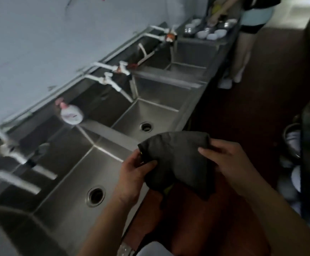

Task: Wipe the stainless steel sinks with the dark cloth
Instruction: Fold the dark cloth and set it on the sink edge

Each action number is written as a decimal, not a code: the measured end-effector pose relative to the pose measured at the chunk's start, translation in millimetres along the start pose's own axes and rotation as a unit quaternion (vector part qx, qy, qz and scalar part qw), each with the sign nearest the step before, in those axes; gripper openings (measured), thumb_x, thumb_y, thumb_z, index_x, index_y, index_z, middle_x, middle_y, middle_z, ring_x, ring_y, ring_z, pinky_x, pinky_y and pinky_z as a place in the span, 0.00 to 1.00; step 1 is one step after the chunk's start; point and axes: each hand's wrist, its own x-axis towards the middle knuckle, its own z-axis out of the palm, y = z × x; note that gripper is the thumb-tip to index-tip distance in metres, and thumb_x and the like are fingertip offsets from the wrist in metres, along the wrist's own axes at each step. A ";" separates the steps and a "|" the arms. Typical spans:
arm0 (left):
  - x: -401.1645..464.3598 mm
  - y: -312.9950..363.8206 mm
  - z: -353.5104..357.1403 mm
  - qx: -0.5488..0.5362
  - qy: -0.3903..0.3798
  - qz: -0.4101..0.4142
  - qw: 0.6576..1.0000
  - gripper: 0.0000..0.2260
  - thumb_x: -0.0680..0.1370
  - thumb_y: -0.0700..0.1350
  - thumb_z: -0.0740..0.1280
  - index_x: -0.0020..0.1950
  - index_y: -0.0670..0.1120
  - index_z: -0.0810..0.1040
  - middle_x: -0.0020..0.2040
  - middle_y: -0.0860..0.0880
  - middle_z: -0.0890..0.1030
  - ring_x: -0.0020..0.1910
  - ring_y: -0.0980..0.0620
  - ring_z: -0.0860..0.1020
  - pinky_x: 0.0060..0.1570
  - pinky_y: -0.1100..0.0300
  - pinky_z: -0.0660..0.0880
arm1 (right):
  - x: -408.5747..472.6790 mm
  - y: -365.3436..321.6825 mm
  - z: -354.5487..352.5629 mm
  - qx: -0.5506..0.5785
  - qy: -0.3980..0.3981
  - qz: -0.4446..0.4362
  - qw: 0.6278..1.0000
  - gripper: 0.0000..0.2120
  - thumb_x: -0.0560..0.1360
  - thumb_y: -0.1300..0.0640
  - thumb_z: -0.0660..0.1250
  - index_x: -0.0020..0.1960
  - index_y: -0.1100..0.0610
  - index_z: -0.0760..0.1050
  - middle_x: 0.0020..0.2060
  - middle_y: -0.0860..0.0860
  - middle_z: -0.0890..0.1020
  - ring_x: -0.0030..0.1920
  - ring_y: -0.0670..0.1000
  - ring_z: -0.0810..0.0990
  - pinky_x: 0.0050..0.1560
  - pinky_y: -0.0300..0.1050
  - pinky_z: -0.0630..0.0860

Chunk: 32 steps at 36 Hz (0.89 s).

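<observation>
dark cloth (178, 159) hides fingertips of left hand (132, 174), right hand (226, 159) | taps blurred

You're looking at a dim, grainy frame w/ a cool grey cast. Brightest patch is upper right, prob. daylight from that side. Soft sheen runs along the sink (87, 174) walls; no hard glare. Motion blur smears the taps (17, 157) at left edge and the soap bottle (71, 114). Wide-angle lens tilts and bends lines toward corners. The dark cloth (176, 159) loses detail in shadow.
</observation>
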 end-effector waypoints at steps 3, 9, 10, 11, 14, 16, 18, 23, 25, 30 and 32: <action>36.7 7.4 21.0 0.017 -0.042 -0.016 0.999 0.16 0.74 0.32 0.70 0.60 0.46 0.80 0.53 0.43 0.85 0.52 0.41 0.84 0.48 0.46 0.81 | 25.9 3.2 -40.5 0.003 0.052 0.008 0.999 0.12 0.74 0.67 0.69 0.53 0.54 0.83 0.49 0.51 0.87 0.51 0.52 0.85 0.54 0.48 0.81; 126.9 14.1 79.9 0.063 -0.091 -0.004 0.994 0.14 0.76 0.34 0.68 0.60 0.47 0.80 0.53 0.47 0.85 0.54 0.43 0.83 0.57 0.34 0.77 | 96.7 2.1 -97.0 -0.038 0.135 -0.017 0.990 0.12 0.72 0.66 0.72 0.49 0.51 0.83 0.46 0.48 0.87 0.49 0.49 0.86 0.48 0.44 0.81; 144.8 15.5 90.0 0.063 -0.099 -0.001 0.993 0.15 0.77 0.35 0.68 0.61 0.47 0.80 0.54 0.48 0.84 0.54 0.44 0.83 0.57 0.34 0.77 | 112.2 -0.4 -105.0 -0.047 0.149 -0.025 0.987 0.12 0.72 0.67 0.72 0.48 0.50 0.83 0.44 0.46 0.87 0.47 0.47 0.86 0.45 0.40 0.81; 163.4 17.9 99.6 0.060 -0.107 0.002 0.992 0.15 0.77 0.35 0.68 0.61 0.48 0.80 0.55 0.48 0.84 0.55 0.45 0.83 0.57 0.35 0.78 | 128.4 -3.5 -112.8 -0.057 0.166 -0.033 0.984 0.12 0.72 0.67 0.72 0.47 0.50 0.83 0.42 0.45 0.87 0.45 0.45 0.86 0.42 0.37 0.81; 220.1 24.7 128.9 0.040 -0.127 0.005 0.991 0.16 0.76 0.34 0.69 0.61 0.48 0.81 0.54 0.48 0.85 0.54 0.46 0.83 0.54 0.40 0.80 | 174.5 -14.4 -133.6 -0.072 0.215 -0.049 0.973 0.12 0.71 0.67 0.73 0.47 0.52 0.82 0.37 0.41 0.86 0.41 0.42 0.85 0.38 0.32 0.79; 250.3 29.9 147.1 0.031 -0.138 0.001 0.990 0.17 0.76 0.34 0.69 0.62 0.48 0.80 0.55 0.47 0.85 0.53 0.46 0.84 0.51 0.44 0.82 | 196.8 -18.7 -143.0 -0.068 0.253 -0.042 0.964 0.12 0.71 0.68 0.73 0.48 0.53 0.82 0.37 0.42 0.86 0.40 0.42 0.85 0.36 0.32 0.78; 285.6 35.6 169.2 0.033 -0.156 -0.002 0.987 0.17 0.76 0.34 0.70 0.63 0.47 0.80 0.55 0.46 0.84 0.53 0.46 0.84 0.50 0.47 0.82 | 220.5 -22.9 -157.7 -0.062 0.287 -0.029 0.955 0.12 0.71 0.68 0.73 0.49 0.53 0.82 0.40 0.47 0.87 0.42 0.46 0.85 0.37 0.35 0.80; 364.2 51.5 237.3 0.069 -0.192 -0.012 0.979 0.17 0.75 0.35 0.71 0.62 0.48 0.81 0.53 0.46 0.85 0.53 0.46 0.84 0.52 0.44 0.81 | 274.8 -49.1 -206.9 -0.067 0.315 -0.001 0.947 0.12 0.71 0.65 0.73 0.45 0.49 0.81 0.36 0.43 0.86 0.43 0.49 0.86 0.44 0.40 0.83; 393.3 55.9 269.4 0.074 -0.216 -0.027 0.973 0.16 0.75 0.36 0.72 0.61 0.49 0.81 0.53 0.46 0.85 0.53 0.45 0.84 0.52 0.43 0.81 | 296.2 -51.7 -234.8 -0.063 0.341 -0.001 0.938 0.07 0.66 0.56 0.78 0.42 0.47 0.84 0.40 0.47 0.87 0.47 0.54 0.86 0.51 0.51 0.81; 464.9 58.4 347.7 0.092 -0.238 -0.049 0.966 0.15 0.75 0.36 0.72 0.55 0.55 0.84 0.50 0.49 0.86 0.52 0.48 0.84 0.49 0.50 0.81 | 352.4 -39.3 -304.2 -0.019 0.377 0.025 0.926 0.37 0.45 0.31 0.79 0.50 0.45 0.85 0.47 0.51 0.87 0.52 0.55 0.85 0.61 0.60 0.77; 494.3 58.7 376.9 0.108 -0.246 -0.048 0.962 0.15 0.75 0.37 0.72 0.53 0.58 0.84 0.51 0.51 0.86 0.52 0.50 0.84 0.50 0.50 0.81 | 381.9 -39.4 -330.3 -0.004 0.381 0.037 0.924 0.32 0.48 0.35 0.80 0.51 0.45 0.84 0.47 0.50 0.87 0.52 0.55 0.85 0.61 0.61 0.77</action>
